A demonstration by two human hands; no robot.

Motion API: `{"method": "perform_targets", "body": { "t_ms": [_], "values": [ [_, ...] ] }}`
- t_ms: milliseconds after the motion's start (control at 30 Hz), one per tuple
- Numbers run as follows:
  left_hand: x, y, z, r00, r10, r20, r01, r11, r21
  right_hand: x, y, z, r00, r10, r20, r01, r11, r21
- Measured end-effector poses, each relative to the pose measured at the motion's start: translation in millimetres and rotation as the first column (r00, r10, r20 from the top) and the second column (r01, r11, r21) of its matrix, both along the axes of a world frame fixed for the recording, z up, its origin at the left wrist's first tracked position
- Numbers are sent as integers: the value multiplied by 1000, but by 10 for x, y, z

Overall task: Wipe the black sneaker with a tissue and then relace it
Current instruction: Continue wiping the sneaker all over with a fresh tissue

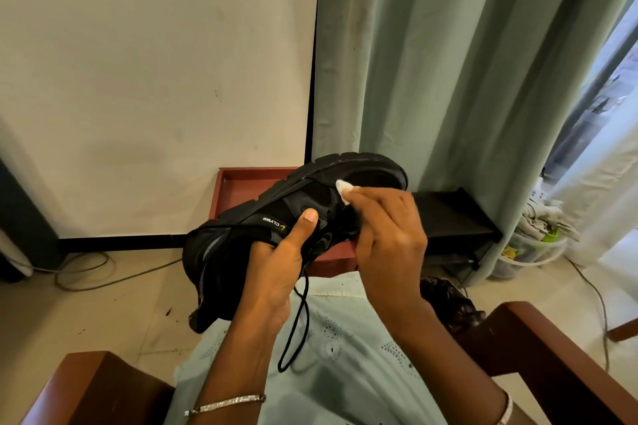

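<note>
I hold the black sneaker (303, 197) tilted on its side above my lap, toe pointing up to the right and sole facing away. My left hand (279, 262) grips it at the collar, thumb pressed on the side near the white brand lettering. My right hand (386, 228) pinches a small white tissue (343, 189) and holds it against the upper near the toe. A loose black lace (300, 314) hangs down from the shoe over my lap.
A red-brown tray-like stand (238, 190) and a black rack (455, 214) sit on the floor ahead, by the green curtain (448, 62). Wooden chair arms (552, 352) flank me. Cables (83, 269) lie on the floor at left; a bucket of clothes (538, 238) stands right.
</note>
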State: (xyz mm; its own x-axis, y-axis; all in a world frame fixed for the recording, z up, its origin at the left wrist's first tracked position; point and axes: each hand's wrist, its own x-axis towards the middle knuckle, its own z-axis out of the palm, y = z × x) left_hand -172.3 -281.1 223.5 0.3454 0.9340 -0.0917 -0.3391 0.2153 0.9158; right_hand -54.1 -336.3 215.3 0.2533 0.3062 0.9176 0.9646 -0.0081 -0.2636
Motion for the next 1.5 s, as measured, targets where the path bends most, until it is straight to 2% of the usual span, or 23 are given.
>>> {"method": "perform_targets", "body": {
  "t_ms": [100, 267, 367, 500, 700, 867, 1033, 1133, 1233, 1367, 1500],
  "values": [
    [-12, 13, -25, 1000, 12, -22, -11, 1000, 16, 148, 17, 61, 999, -8, 49, 10, 999, -35],
    [24, -10, -39, 999, 7, -35, -7, 1000, -8, 319, 55, 170, 984, -168, -64, 170, 985, 28],
    [32, -24, -54, 999, -17, -46, 16, 1000, -14, 64, 79, 91, 994, -84, -65, 85, 996, 17],
    [20, -21, -51, 999, -30, -44, 29, 999, -15, -8, 96, 4, 998, -24, 53, 26, 999, -41],
    [31, -3, -78, 995, -29, -96, 31, 999, 11, 279, 79, 148, 986, -168, -21, 168, 986, -17],
    [22, -49, -122, 978, -55, -200, 73, 994, 84, 211, 80, 148, 953, -289, -88, 277, 952, -130],
    [67, -145, -105, 927, -91, -363, 149, 980, 135, -74, 77, 208, 994, -110, -10, 107, 984, -142],
    [78, -157, -98, 928, -72, -366, 136, 979, 150, 11, 55, 195, 995, -101, 18, 103, 986, -135],
    [53, -123, -116, 937, -70, -342, 118, 985, 122, 287, -10, 148, 975, -211, -63, 203, 973, -113],
    [59, -104, -153, 932, -71, -356, 120, 986, 117, 513, -83, 118, 938, -251, -239, 228, 966, -121],
    [79, -118, -161, 927, -89, -364, 137, 985, 107, 353, -55, 157, 939, -250, -236, 223, 966, -133]
  ]
}}
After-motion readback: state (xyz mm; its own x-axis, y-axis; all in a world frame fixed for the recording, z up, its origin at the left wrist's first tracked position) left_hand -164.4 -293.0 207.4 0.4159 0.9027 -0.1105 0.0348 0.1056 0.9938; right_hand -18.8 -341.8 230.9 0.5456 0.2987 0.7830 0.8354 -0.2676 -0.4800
